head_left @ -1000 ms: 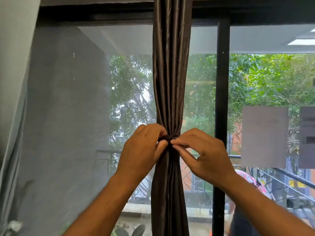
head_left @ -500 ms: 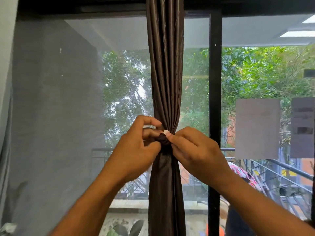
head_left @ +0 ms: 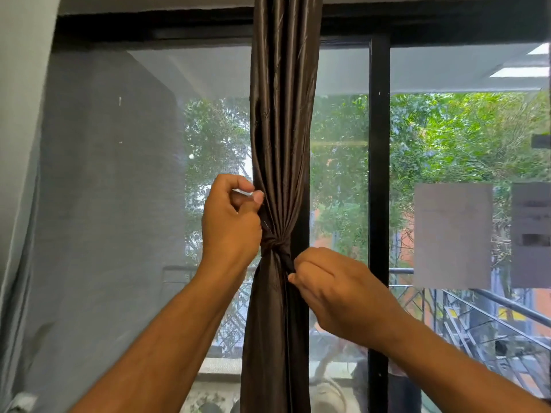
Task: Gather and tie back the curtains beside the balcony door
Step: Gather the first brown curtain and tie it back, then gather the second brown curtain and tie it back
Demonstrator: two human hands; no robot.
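curtain [head_left: 283,144] hangs in the middle of our view, dark brown and shiny, pulled into one thin bunch. a band of the same dark cloth [head_left: 277,245] squeezes it tight about halfway down, so the folds spread a little above and below it.

our left hand [head_left: 231,222] is on the left side of the bunch, just above the band. its fingers are curled, and the thumb and first finger pinch a small pale strip [head_left: 243,192] right beside the curtain edge. we cannot tell what the strip is. the heel of this hand touches the cloth near the band.

our right hand [head_left: 337,290] is on the right side, a little lower. its fingers are curled in, and the fingertips pinch the dark cloth just under the band.

behind the curtain we see a big glass door with a black frame [head_left: 379,174]. on the left a thin grey see-through curtain [head_left: 98,189] covers the glass. outside there are green trees [head_left: 453,138] and a metal railing [head_left: 492,305]. two blurry flat patches [head_left: 453,234] sit on the glass at the right.
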